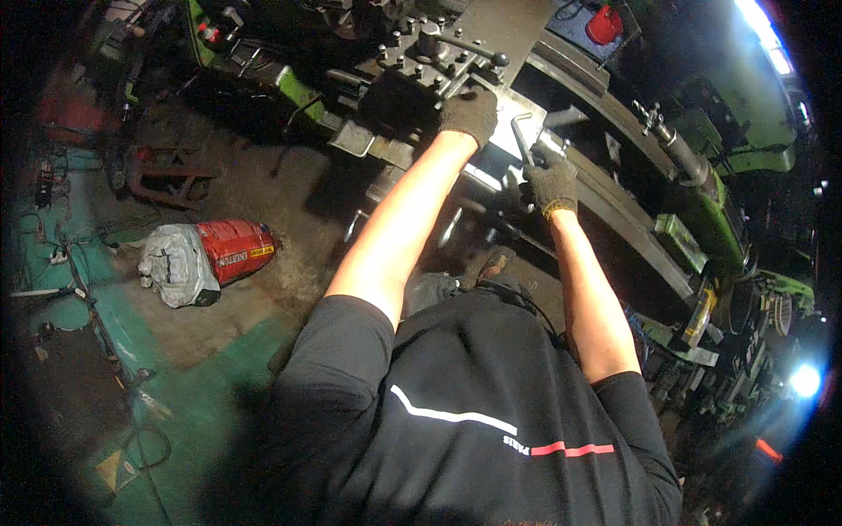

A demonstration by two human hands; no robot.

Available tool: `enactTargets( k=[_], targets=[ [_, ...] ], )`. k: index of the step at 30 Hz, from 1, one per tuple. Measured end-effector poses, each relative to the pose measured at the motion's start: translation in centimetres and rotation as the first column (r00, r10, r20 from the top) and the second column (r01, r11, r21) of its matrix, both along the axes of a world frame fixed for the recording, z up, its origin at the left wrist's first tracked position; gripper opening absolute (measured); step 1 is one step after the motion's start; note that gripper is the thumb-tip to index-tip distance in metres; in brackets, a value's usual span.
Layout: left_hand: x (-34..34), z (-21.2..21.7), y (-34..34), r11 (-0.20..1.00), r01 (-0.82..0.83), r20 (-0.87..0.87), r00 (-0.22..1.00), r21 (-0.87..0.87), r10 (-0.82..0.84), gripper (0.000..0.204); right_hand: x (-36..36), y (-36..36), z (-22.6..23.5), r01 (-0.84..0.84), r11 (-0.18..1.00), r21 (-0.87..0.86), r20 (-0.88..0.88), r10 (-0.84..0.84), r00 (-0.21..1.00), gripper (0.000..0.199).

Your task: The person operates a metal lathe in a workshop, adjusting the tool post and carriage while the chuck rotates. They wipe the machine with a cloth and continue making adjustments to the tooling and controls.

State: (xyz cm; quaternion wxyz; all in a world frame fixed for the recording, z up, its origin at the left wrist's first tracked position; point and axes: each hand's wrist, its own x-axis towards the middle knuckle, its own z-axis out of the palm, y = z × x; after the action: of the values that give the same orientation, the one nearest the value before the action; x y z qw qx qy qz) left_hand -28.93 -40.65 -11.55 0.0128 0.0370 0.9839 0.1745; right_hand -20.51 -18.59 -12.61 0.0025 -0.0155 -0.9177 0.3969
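Both my hands wear dark work gloves and reach over a metal lathe carriage. My left hand (471, 117) is curled at the near side of the tool post (430, 53), which has several bolts and a long ball-ended lever (474, 48). Its fingertips are turned away, so what they grip is hidden. In my right hand (553, 182), closed and a little nearer to me, is a bent metal hex key (521, 136). Its short bent end points up and to the right, above a bright flat metal plate (513, 131) lying between the two hands.
Curved by the lens, the lathe bed (614, 210) runs toward the lower right past a green tailstock (715, 210). Crank handles (451, 226) stick out on my side. On the floor at left lie a red and white sack (206, 261) and a rusty metal frame (171, 178). A red container (603, 26) stands behind.
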Motion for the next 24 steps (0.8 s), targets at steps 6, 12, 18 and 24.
enactTargets(
  k=[6, 12, 18, 24],
  targets=[
    [1.1, 4.4, -1.0, 0.988, -0.05, 0.038, 0.998, 0.144, 0.045, 0.045, 0.3, -0.9, 3.1, 0.016, 0.995, -0.099, 0.183, 0.002, 0.983, 0.048],
    [2.4, 3.2, -1.6, 0.99, -0.084, 0.118, 0.991, 0.114, 0.07, 0.048, -0.1, 0.0, 1.4, -0.005, 0.998, -0.057, 0.167, 0.015, 0.986, 0.045],
    [0.8, 2.9, -1.4, 0.934, -0.255, 0.134, 0.965, 0.252, 0.227, 0.042, -0.2, -1.9, 2.7, 0.013, 0.999, 0.043, 0.189, -0.021, 0.982, 0.04],
    [1.0, 3.5, -0.5, 0.949, -0.214, 0.092, 0.976, 0.233, 0.197, 0.046, -0.5, -0.6, 2.6, -0.001, 0.998, 0.056, 0.07, -0.002, 0.998, 0.037]
  ],
)
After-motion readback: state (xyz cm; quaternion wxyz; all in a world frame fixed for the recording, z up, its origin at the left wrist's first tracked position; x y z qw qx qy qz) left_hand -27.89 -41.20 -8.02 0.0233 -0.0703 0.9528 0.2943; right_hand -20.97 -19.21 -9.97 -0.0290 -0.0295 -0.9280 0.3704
